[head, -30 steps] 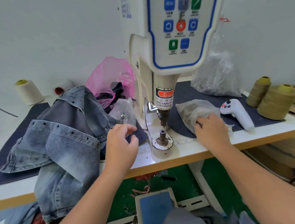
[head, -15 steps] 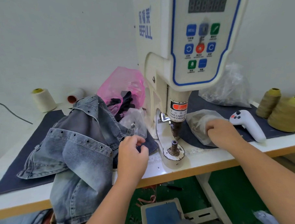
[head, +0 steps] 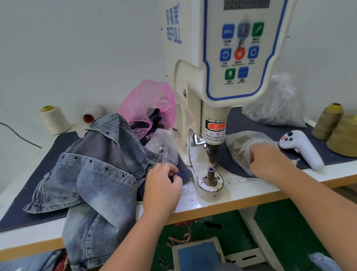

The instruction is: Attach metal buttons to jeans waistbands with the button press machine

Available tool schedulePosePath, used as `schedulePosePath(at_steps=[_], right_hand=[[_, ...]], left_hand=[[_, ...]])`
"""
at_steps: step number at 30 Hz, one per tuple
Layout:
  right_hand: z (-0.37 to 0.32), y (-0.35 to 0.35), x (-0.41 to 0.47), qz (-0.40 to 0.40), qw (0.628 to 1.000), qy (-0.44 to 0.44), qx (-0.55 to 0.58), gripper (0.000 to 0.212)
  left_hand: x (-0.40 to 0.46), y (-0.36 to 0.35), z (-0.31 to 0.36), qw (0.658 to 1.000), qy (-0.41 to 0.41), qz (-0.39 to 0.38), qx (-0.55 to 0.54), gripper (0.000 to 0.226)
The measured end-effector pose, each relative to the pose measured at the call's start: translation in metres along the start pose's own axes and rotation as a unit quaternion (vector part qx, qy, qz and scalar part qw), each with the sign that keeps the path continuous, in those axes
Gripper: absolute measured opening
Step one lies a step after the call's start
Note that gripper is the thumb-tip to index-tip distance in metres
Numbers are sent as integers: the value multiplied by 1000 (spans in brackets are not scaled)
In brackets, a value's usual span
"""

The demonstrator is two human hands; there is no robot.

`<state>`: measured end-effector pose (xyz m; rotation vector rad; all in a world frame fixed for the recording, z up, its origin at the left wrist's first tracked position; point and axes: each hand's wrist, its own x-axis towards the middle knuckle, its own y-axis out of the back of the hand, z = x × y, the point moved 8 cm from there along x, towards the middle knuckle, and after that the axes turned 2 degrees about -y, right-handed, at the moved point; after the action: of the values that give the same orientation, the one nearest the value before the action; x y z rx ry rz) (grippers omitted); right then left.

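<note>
At the left of the frame the jeans (head: 89, 180) lie heaped on the dark mat, one leg spilling over the table (head: 247, 193) edge, the waistband with its row of eyelets facing up. Nothing pins them down, so I judge a tug could drag the whole pile off the front.

Just right of them, low centre, the left hand (head: 161, 189) sits with fingers curled toward the thumb as if pinching something tiny; whether a button part is in there I cannot tell. If it is, a slip would send it to the floor.

Centre frame stands the button press machine (head: 215, 72), its lower die (head: 211, 175) bare, no denim over it yet. The left hand is near that die, and the warning label about fingers is there for a reason: a pedal tap now could catch a fingertip.

To the right, the right hand (head: 266, 162) reaches into a clear plastic bag (head: 241, 145), fingers curled and half veiled, apparently picking up buttons; exactly what it holds is hidden. The bag could tip and scatter them.
</note>
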<state>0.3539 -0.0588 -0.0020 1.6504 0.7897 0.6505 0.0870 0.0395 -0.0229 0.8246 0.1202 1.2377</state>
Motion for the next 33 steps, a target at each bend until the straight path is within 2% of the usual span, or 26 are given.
schedulePosePath(at_steps=[6, 8, 9, 11, 16, 19, 23, 26, 28, 30, 33], right_hand=[[-3, 2, 4, 26, 994, -26, -103, 14], [9, -12, 12, -25, 995, -54, -82, 18], [15, -20, 15, -57, 994, -76, -61, 28], [20, -26, 16, -74, 993, -81, -53, 36], [20, -26, 18, -45, 995, -62, -58, 19], [15, -21, 11, -55, 995, -53, -63, 11], [5, -14, 8, -40, 994, -31, -98, 10], [13, -23, 8, -71, 993, -55, -80, 30], [14, -24, 8, -74, 993, -50, -76, 32], [11, -17, 4, -48, 996, -40, -67, 19], [-1, 6, -8, 47, 996, 18, -72, 5]], left_hand=[[1, -2, 2, 1000, -2, -6, 18, 16], [1, -2, 1, 1000, -2, -5, 20, 16], [1, -2, 1, 1000, -2, -6, 22, 16], [1, -3, 1, 1000, -3, -8, 26, 16], [2, -5, -1, 999, -1, -10, 32, 17], [3, -7, -2, 999, -2, -11, 35, 16], [3, -6, -2, 999, -3, -8, 36, 15], [1, -5, -2, 999, -4, -9, 40, 14], [2, -6, -2, 999, -4, -11, 40, 14], [2, -6, -2, 999, -3, -11, 42, 14], [2, -7, -2, 999, -5, -9, 42, 14]])
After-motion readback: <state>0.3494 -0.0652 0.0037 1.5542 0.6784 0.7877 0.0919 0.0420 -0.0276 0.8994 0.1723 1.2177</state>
